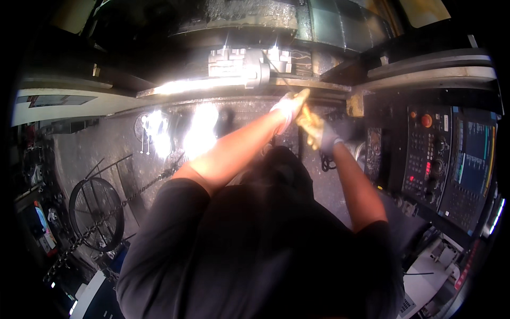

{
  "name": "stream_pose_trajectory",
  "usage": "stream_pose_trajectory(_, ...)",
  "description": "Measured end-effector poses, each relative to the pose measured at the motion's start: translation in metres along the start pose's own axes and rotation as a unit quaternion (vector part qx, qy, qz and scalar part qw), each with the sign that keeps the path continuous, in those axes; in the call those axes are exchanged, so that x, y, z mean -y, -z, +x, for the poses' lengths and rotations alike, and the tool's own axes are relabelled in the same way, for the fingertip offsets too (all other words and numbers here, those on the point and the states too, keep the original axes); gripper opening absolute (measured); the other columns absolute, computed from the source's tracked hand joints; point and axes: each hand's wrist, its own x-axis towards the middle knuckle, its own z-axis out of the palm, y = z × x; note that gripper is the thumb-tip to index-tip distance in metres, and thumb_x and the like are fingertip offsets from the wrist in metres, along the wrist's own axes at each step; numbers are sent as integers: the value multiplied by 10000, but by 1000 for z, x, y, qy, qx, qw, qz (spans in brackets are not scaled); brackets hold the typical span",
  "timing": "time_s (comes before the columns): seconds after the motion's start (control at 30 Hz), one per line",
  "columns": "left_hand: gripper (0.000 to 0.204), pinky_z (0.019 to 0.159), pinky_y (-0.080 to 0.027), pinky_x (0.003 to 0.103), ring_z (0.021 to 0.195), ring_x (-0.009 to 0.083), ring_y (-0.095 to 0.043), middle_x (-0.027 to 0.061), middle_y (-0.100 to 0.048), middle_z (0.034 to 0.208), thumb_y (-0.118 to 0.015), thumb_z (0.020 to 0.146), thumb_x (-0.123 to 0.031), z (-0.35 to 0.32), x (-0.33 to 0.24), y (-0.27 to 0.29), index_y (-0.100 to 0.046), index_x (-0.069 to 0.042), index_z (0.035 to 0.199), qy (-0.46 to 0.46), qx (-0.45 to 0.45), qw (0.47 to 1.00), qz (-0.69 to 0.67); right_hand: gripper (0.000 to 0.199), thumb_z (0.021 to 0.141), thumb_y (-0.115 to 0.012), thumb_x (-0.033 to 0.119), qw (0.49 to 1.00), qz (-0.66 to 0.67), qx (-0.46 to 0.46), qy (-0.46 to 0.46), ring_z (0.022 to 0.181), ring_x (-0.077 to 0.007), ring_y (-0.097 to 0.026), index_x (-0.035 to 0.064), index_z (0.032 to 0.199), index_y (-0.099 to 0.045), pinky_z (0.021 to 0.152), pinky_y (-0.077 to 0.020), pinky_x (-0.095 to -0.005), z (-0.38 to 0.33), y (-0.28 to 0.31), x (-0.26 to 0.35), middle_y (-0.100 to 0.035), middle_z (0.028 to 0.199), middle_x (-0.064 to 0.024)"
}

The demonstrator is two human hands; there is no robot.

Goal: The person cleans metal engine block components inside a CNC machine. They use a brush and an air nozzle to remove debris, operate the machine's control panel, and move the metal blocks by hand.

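Note:
Both of my hands wear gloves with yellow palms and pale grey cuffs. My left hand (pixel 294 105) reaches forward to the edge of the machine opening, its fingers closed. Close beside it, my right hand (pixel 317 130) is curled and slightly blurred, and the two gloves meet at the fingers. A thin dark rod (pixel 284 80) slants from the gloves toward a shiny metal workpiece (pixel 228 63). In front of that piece is a round grey metal part (pixel 257 73). What lies inside either glove is hidden.
On the right stands a control panel (pixel 426 159) with a red button and a lit screen (pixel 474 157). A black coiled cord (pixel 328 162) hangs below my right hand. A chain (pixel 143 187) and a black ring-shaped frame (pixel 96 213) are at left. Strong glare covers the metal front.

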Motion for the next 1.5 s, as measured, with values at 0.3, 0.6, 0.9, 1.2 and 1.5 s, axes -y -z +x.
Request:
stream_pose_trajectory(0.3, 718, 1070, -393, 392, 1283, 314, -514, 194, -547, 1382, -541, 907, -593, -7, 117, 120, -524, -43, 1367, 17, -75, 953, 295, 400, 1000, -514, 478, 993, -101, -60, 1, 495, -88, -437, 94, 1067, -603, 388, -341, -253, 147, 134, 70, -581, 753, -11)
stream_pose_trajectory(0.6, 659, 884, -485, 397, 1010, 284, -637, 166, -669, 1156, -621, 894, -530, -191, 419, 217, -553, -28, 1316, 359, -339, 869, -32, 555, 974, -461, 614, 982, -175, 21, -62, 525, -118, -471, 92, 1043, -636, 465, -357, -276, 273, 172, 140, -609, 711, -28)
stream_pose_trajectory(0.9, 569, 720, -496, 375, 825, 232, -647, 139, -707, 1032, -671, 902, -481, -257, 467, 105, -614, -14, 1221, 349, -333, 862, -157, 471, 961, -571, 510, 972, -199, 117, -53, 442, -67, -454, 47, 1023, -637, 391, -311, -230, 292, 100, 223, -621, 657, -48)
stream_pose_trajectory(1.2, 596, 774, -469, 453, 956, 258, -661, 107, -708, 1137, -644, 902, -515, -284, 454, 98, -577, -78, 1301, 383, -358, 826, -205, 296, 1007, -518, 370, 970, -217, 99, -40, 635, -169, -650, 91, 1044, -606, 458, -433, -317, 382, 53, 207, -649, 854, -42)
stream_pose_trajectory(1.5, 623, 787, -516, 361, 861, 241, -668, 171, -712, 1028, -673, 911, -445, -282, 468, 106, -568, 57, 1265, 316, -360, 857, -191, 380, 997, -518, 465, 977, -177, 114, -9, 418, -133, -465, 96, 1006, -608, 381, -327, -288, 316, -15, 261, -691, 756, -122)
